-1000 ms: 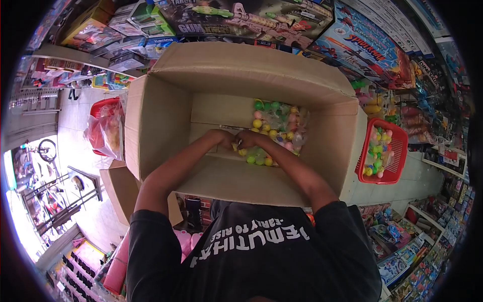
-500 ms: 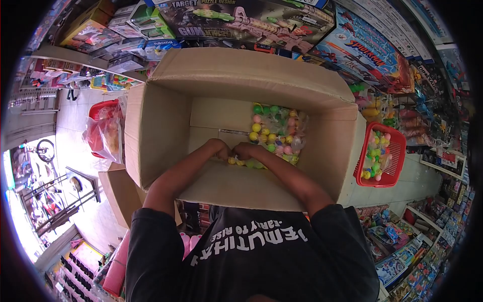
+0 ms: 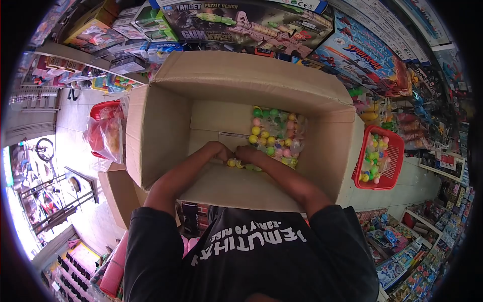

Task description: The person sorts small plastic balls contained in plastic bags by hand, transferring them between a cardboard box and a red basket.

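Both my hands reach down into a large open cardboard box (image 3: 322,136). My left hand (image 3: 219,150) is closed, its fingers curled near the box's floor. Close beside it, my right hand (image 3: 247,154) is closed too. Below and between them show a few small yellow balls (image 3: 232,162) in clear plastic, which both hands seem to grip; the fingertips are hidden. To the right, several clear bags of colourful small balls (image 3: 271,140) lie in rows on the box floor, yellow, green and pink.
A red basket (image 3: 394,161) holding more bagged balls stands right of the box. Left of it is another red basket (image 3: 103,106) with a plastic bag (image 3: 106,133). Boxed toys, including a toy gun box (image 3: 246,25), line the far side. A smaller carton (image 3: 118,194) stands at lower left.
My hands stay together at the same spot, with small shifts of the fingers over the balls. The view has tilted slightly; the bagged rows have not moved.
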Motion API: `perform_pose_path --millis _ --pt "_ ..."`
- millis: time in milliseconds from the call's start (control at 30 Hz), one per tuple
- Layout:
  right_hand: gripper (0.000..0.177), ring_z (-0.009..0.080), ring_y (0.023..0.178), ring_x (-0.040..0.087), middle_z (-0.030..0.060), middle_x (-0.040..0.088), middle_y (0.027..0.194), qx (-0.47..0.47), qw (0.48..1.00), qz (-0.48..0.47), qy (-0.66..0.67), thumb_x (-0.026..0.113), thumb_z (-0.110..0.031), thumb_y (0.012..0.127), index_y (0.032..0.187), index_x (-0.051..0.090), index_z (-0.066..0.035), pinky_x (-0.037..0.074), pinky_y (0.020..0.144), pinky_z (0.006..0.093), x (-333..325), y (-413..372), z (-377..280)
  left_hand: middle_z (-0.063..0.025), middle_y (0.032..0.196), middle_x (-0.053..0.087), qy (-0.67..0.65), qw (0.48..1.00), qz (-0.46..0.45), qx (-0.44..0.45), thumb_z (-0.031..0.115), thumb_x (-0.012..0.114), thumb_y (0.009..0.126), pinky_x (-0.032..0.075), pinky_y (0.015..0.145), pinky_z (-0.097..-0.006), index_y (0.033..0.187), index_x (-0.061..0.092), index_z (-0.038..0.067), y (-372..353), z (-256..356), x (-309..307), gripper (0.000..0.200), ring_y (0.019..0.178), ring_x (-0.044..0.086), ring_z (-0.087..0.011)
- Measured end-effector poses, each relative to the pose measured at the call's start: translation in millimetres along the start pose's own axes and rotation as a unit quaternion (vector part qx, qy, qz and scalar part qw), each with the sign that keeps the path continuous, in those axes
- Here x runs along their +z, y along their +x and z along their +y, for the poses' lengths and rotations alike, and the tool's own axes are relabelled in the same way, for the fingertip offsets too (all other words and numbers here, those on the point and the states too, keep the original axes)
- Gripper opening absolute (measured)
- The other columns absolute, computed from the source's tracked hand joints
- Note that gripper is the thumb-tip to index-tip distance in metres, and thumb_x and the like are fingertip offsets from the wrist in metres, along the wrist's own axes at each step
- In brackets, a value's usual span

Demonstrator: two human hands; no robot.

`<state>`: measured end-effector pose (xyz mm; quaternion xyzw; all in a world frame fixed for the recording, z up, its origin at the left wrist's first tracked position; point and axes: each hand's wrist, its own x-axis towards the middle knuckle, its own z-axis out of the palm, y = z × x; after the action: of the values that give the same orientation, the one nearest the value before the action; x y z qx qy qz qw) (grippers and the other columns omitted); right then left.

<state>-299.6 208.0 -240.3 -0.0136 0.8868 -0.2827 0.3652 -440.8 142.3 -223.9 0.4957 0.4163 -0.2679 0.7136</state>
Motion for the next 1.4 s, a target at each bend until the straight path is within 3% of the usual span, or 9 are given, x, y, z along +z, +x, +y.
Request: perform_pose_path --millis 200,333,533,600,767,900,1133,1267,1400 --pt "0.033 0.0292 0.095 0.059 0.017 0.061 0.099 -0.009 0.992 0.122 0.003 0.064 -0.025 0.074 0.102 0.063 -0.009 0.048 0.08 0.0392 -56 -31 6 -0.0151 0.119 0.052 0.169 0.977 0.106 -0.078 0.035 0.065 0.074 0.044 0.085 -0.0375 0.125 0.046 0.005 -56 30 -20 0.062 0.108 0.051 -0.0289" --pt "0.035 0.03 0.095 0.058 0.0166 0.061 0.099 0.016 0.999 0.035 -0.009 0.059 -0.033 0.079 0.103 0.062 -0.007 0.046 0.08 0.0403 -116 -69 -4 -0.0143 0.116 0.055 0.235 0.961 0.108 -0.104 0.035 0.063 0.075 0.044 0.086 -0.0381 0.122 0.048 0.003 -109 54 -8 0.059 0.105 0.053 -0.0297" --pt "0.031 0.0285 0.092 0.058 0.0121 0.059 0.1 -0.047 0.986 0.129 0.093 0.055 -0.031 0.084 0.101 0.06 -0.006 0.044 0.079 0.0366 -171 -187 -74 -0.0193 0.121 0.051 0.106 0.9 0.403 0.127 0.029 0.056 0.083 0.042 0.09 -0.0358 0.127 0.04 -0.002 -222 89 80 0.056 0.111 0.051 -0.0284" --pt "0.029 0.0254 0.088 0.058 0.0111 0.059 0.094 -0.109 0.961 0.221 0.126 0.054 -0.03 0.086 0.099 0.058 -0.004 0.044 0.078 0.0351 -171 -228 -109 -0.0173 0.121 0.052 -0.154 0.768 0.534 0.318 0.026 0.055 0.086 0.041 0.091 -0.0358 0.127 0.04 -0.002 -251 104 120 0.052 0.111 0.051 -0.0264" --pt "0.026 0.0148 0.087 0.056 0.0073 0.06 0.09 -0.122 0.896 0.247 0.349 0.052 -0.027 0.089 0.1 0.057 -0.003 0.043 0.078 0.0292 -117 -284 -177 -0.0117 0.119 0.054 -0.331 0.624 0.496 0.506 0.016 0.054 0.087 0.039 0.092 -0.0355 0.12 0.048 -0.002 -234 77 232 0.038 0.109 0.051 -0.021" --pt "0.026 0.011 0.087 0.054 0.0041 0.059 0.094 -0.112 0.821 0.21 0.519 0.05 -0.026 0.09 0.104 0.057 -0.005 0.042 0.079 0.025 -42 -272 -203 -0.0117 0.114 0.056 -0.347 0.648 0.531 0.42 0.014 0.053 0.088 0.04 0.092 -0.0336 0.114 0.053 -0.002 -193 71 271 0.031 0.105 0.053 -0.019" --pt "0.031 0.0115 0.086 0.057 0.0024 0.06 0.094 0.032 0.78 0.224 0.583 0.054 -0.031 0.088 0.108 0.058 -0.007 0.046 0.074 0.0253 144 -199 -144 -0.009 0.102 0.061 -0.272 0.838 0.359 0.308 0.008 0.048 0.086 0.043 0.084 -0.0291 0.113 0.057 0.004 -39 12 269 0.029 0.097 0.056 -0.016" --pt "0.039 0.0146 0.083 0.06 0.0052 0.062 0.093 0.31 0.628 0.338 0.629 0.061 -0.036 0.078 0.105 0.058 -0.008 0.049 0.063 0.0307 272 -149 -91 -0.0077 0.1 0.062 -0.393 0.78 0.438 0.213 0.012 0.045 0.083 0.047 0.07 -0.0283 0.111 0.059 0.006 58 -33 269 0.032 0.086 0.057 -0.0145" --pt "0.037 0.0215 0.078 0.059 0.0078 0.058 0.089 0.437 0.384 0.386 0.715 0.064 -0.032 0.075 0.102 0.057 -0.007 0.048 0.061 0.0385 381 -136 -87 -0.0055 0.092 0.063 -0.368 0.841 0.375 0.125 0.019 0.047 0.081 0.045 0.058 -0.0269 0.109 0.06 0.007 160 -129 275 0.033 0.075 0.055 -0.0129"
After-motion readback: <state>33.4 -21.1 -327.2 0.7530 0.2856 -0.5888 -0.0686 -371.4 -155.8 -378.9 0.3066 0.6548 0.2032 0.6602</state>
